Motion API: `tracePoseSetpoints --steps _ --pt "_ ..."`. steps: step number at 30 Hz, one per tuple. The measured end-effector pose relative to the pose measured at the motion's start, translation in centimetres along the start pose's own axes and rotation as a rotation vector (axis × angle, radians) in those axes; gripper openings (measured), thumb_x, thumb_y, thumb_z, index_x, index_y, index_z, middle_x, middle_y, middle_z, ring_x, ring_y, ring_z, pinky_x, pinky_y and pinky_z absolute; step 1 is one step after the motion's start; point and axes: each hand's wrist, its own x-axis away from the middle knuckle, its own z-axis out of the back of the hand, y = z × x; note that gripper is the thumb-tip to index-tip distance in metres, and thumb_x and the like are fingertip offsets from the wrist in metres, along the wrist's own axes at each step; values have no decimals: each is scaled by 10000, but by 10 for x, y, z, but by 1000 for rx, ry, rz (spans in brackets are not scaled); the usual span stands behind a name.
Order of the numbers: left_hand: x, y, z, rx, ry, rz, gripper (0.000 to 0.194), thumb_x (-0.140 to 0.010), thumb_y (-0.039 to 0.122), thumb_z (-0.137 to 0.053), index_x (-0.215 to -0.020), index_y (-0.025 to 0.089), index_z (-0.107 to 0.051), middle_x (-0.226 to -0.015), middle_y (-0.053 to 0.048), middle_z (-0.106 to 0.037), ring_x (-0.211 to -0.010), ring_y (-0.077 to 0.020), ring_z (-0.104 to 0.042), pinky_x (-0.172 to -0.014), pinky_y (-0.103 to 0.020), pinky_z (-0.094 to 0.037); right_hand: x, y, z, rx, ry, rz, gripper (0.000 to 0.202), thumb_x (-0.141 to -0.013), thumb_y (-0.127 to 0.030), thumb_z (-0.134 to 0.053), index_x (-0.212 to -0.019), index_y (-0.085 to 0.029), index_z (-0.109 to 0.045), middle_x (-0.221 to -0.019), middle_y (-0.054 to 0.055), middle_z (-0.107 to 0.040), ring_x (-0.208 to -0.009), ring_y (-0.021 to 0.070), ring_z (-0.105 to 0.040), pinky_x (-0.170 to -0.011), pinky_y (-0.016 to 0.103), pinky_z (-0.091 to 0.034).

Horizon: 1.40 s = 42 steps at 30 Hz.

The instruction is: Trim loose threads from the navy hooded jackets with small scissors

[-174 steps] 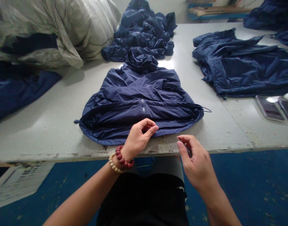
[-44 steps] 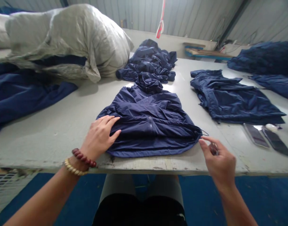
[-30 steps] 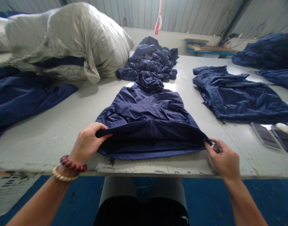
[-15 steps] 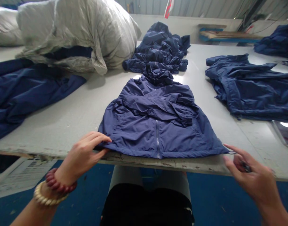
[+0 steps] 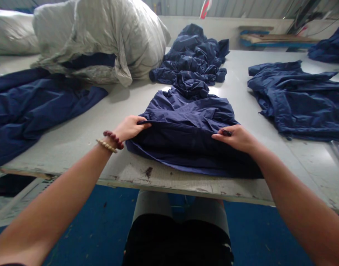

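A navy hooded jacket (image 5: 191,107) lies on the white table in front of me, its hood pointing away. My left hand (image 5: 134,126) pinches the left part of its front hem, and my right hand (image 5: 232,137) pinches the hem toward the right. Between them the lifted hem is turned up and back over the front, so the dark inside (image 5: 186,147) faces me. The back hem lies along the table near its front edge. A small dark object, partly hidden, is also tucked in the fingers of my right hand; its kind is unclear.
A large grey-white sack (image 5: 103,37) with navy cloth showing stands at the back left. More navy garments lie at left (image 5: 33,111), behind the jacket in a heap (image 5: 194,51), and at right (image 5: 302,99). The worn table edge (image 5: 169,186) runs before my legs.
Both hands have moved forward and inward from the jacket's bottom corners, carrying the front hem up and away from me. The zip front is now covered and the inside shows.
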Motion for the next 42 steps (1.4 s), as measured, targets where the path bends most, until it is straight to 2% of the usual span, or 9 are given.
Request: tracePoseSetpoints --steps 3,6,11,22,26,29,32,36,42 --pt "-27 -12 -11 -34 -141 -7 445 -900 613 -635 -885 193 -780 -792 -29 -730 -696 -175 -587 -666 -310 -434 -40 26 -1 -84 -77 -60 634 -831 -821 -691 -677 -206 -681 -652 10 -619 -657 175 -524 -649 317 -378" --pt "-29 -15 -24 -103 -90 -21 522 -967 658 -538 -936 203 -791 -873 -50 -765 -757 -200 -630 -708 -318 -436 -52 40 -11 -123 -69 -68 666 -806 -850 -695 -681 -195 -685 -664 9 -628 -675 176 -533 -666 311 -375" --pt "-20 -11 -35 -179 24 13 541 -1013 671 -465 -1012 251 -805 -997 -61 -809 -867 -244 -704 -750 -322 -451 -46 44 -18 -151 -26 -65 640 -823 -831 -697 -746 -198 -750 -729 23 -707 -739 201 -602 -714 310 -414" --pt "-21 -10 -40 -264 63 63 561 -1017 706 -447 -1024 278 -810 -956 -69 -811 -881 -274 -729 -747 -338 -447 -42 48 -21 -99 23 -33 568 -869 -772 -693 -785 -217 -779 -707 19 -705 -678 187 -595 -661 312 -414" --pt "-20 -8 -37 -174 39 32 557 -1015 689 -462 -1019 254 -810 -976 -63 -811 -896 -267 -733 -757 -334 -468 -37 44 -18 -72 94 12 522 -888 -733 -692 -816 -227 -800 -638 -11 -642 -604 158 -536 -621 304 -391" --pt "-19 -2 -34 -191 54 -30 494 -1018 618 -503 -1036 235 -814 -1055 -85 -817 -958 -277 -736 -823 -349 -491 -36 38 -13 -81 61 10 518 -883 -731 -692 -827 -229 -808 -666 -3 -663 -631 165 -553 -628 305 -402" --pt "-8 7 -24 -180 89 -115 435 -1020 556 -529 -1065 225 -807 -1089 -93 -813 -1004 -278 -731 -888 -363 -505 -31 29 -4 -72 66 20 511 -876 -725 -701 -833 -228 -811 -668 -4 -661 -626 162 -537 -626 306 -397" --pt "27 19 -2 -41 149 -166 429 -1014 583 -543 -1082 234 -783 -1100 -71 -811 -1016 -270 -725 -916 -373 -529 -2 10 14 -63 129 -20 493 -873 -707 -723 -873 -224 -819 -623 -18 -613 -588 154 -492 -594 306 -375" --pt "64 14 5 -117 49 -161 378 -1019 568 -537 -993 268 -765 -1039 -51 -807 -976 -279 -724 -889 -398 -536 38 -15 19 -118 -9 10 461 -963 -651 -660 -866 -225 -807 -761 10 -718 -707 188 -603 -698 318 -441"
